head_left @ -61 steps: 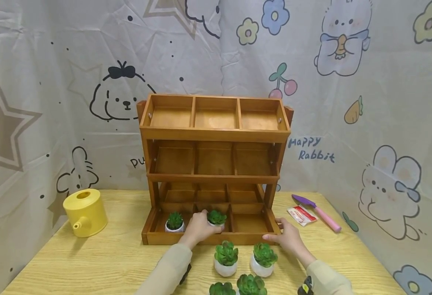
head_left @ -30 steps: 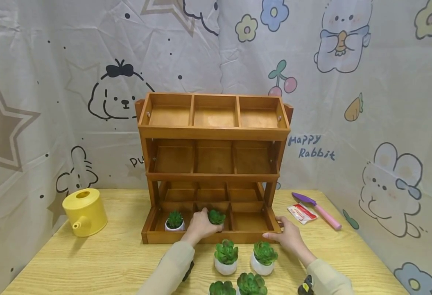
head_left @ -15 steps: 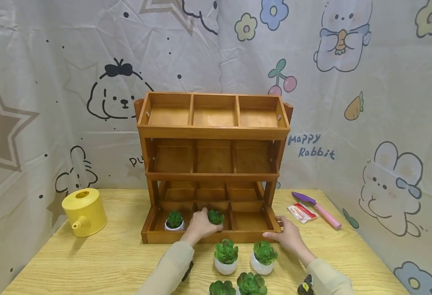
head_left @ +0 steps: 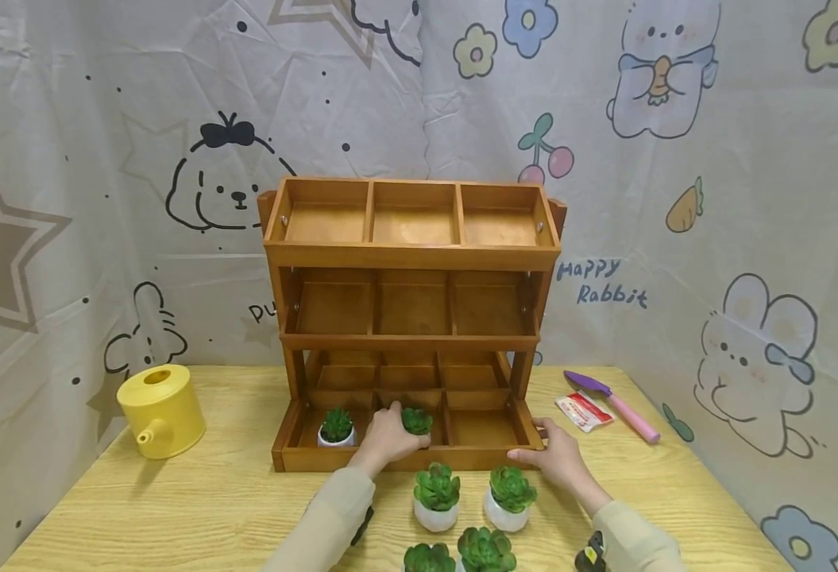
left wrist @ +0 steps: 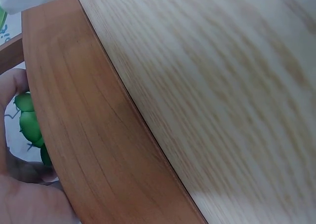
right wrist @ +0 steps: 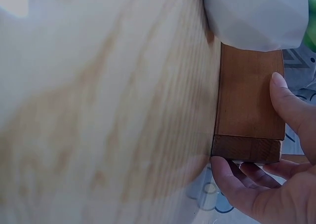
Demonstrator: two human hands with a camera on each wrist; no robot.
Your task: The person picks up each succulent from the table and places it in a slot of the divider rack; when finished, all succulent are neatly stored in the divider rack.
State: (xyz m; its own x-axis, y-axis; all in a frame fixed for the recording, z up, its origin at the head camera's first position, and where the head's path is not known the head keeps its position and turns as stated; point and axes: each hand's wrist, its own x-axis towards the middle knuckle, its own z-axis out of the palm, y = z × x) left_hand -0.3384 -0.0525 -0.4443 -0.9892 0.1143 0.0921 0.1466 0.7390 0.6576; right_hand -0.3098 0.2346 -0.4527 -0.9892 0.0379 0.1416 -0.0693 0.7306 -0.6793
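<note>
A three-tier brown wooden shelf [head_left: 411, 258] with divided compartments stands on the table. My left hand [head_left: 388, 437] reaches into the bottom tier's middle compartment, thumb and fingers around a potted succulent [head_left: 416, 421]; the front board hides most of its pot. Green leaves show inside the curve of that hand in the left wrist view. Another succulent in a white pot [head_left: 336, 427] sits in the bottom left compartment. My right hand [head_left: 559, 458] grips the bottom tier's front right corner [right wrist: 249, 98], its thumb over the front board and its fingers at the side.
Several white-potted succulents, one by the front board [head_left: 436, 499] and one to its right [head_left: 509, 499], stand before the shelf. A yellow watering can [head_left: 162, 411] is at left. A red-and-white packet [head_left: 585, 411] and a purple-bladed trowel with pink handle [head_left: 633, 419] lie at right.
The succulent in my left hand has sunk slightly lower behind the front board since the earliest frame. My right hand keeps its place on the corner.
</note>
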